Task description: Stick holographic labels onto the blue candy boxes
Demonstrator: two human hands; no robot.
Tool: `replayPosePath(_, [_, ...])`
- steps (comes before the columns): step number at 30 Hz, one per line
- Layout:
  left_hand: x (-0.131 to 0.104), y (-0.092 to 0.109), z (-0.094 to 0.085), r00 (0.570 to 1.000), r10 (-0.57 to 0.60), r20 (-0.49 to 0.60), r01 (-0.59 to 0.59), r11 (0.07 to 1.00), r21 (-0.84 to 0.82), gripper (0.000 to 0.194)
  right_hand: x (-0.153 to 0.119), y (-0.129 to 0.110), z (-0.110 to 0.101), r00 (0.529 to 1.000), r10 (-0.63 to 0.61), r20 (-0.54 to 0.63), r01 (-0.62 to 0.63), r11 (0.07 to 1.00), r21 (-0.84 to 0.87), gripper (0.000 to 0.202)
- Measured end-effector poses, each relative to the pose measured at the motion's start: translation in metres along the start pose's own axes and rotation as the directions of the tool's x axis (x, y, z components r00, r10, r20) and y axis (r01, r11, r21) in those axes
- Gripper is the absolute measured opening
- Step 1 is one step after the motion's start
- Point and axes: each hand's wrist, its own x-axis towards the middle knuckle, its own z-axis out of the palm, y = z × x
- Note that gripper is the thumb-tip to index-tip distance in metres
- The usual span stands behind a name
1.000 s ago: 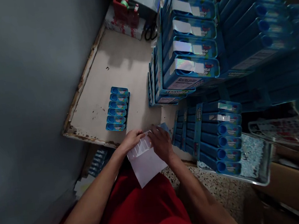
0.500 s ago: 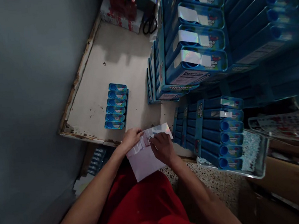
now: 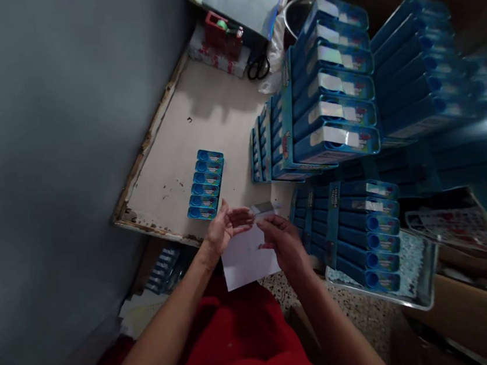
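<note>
My left hand (image 3: 226,228) is open, palm turned up, its fingers stretched toward the right. Just beyond its fingertips, my right hand (image 3: 283,239) pinches a small shiny sticker strip (image 3: 263,208). Under both hands lies a white sheet (image 3: 248,261), overhanging the table's front edge; whether a hand also grips it I cannot tell. Beyond my left hand stands a short row of blue candy packs (image 3: 206,185) with round windows on their ends. To the right, stacked long blue boxes (image 3: 334,110) carry silvery strips on their ends. Lower blue boxes (image 3: 359,239) sit near my right hand.
The worn white table (image 3: 159,174) meets a grey wall at left. Toward its back are a red tape dispenser (image 3: 223,37) and black scissors (image 3: 258,67). A metal tray (image 3: 428,284) of pale blue pieces sits at right, with a cardboard box (image 3: 468,303) beside it.
My left hand has come off the sheet and turned palm up. My right hand has moved slightly right with the strip. The view has shifted, so the table appears lower and further right.
</note>
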Motion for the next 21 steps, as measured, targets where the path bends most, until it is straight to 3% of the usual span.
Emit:
replayPosePath(3, [-0.015, 0.02, -0.006, 0.997, -0.072, -0.036, 0.063, 0.977, -0.201, 0.073, 0.013, -0.004, 0.017, 0.997, 0.035, 0.068, -0.04, 0.997, 0.072, 0.034])
replayPosePath(7, [-0.024, 0.036, -0.013, 0.99, -0.046, -0.133, 0.011, 0.967, -0.256, 0.063, 0.019, -0.003, 0.03, 0.99, -0.024, 0.137, 0.017, 0.999, 0.049, 0.029])
replayPosePath(15, [-0.025, 0.053, -0.027, 0.927, 0.073, -0.368, -0.116, 0.988, -0.097, 0.047, 0.044, 0.004, 0.053, 0.994, 0.061, 0.087, -0.06, 0.998, -0.015, 0.034])
replayPosePath(18, [-0.01, 0.068, -0.039, 0.887, 0.197, -0.418, -0.193, 0.98, 0.053, 0.044, 0.071, 0.005, 0.074, 1.0, -0.001, -0.001, 0.001, 1.0, -0.006, 0.036])
replayPosePath(21, [0.014, 0.092, -0.057, 0.805, 0.377, -0.458, -0.273, 0.921, 0.279, 0.039, 0.108, 0.0, 0.104, 0.989, -0.141, -0.046, 0.138, 0.989, -0.054, 0.034])
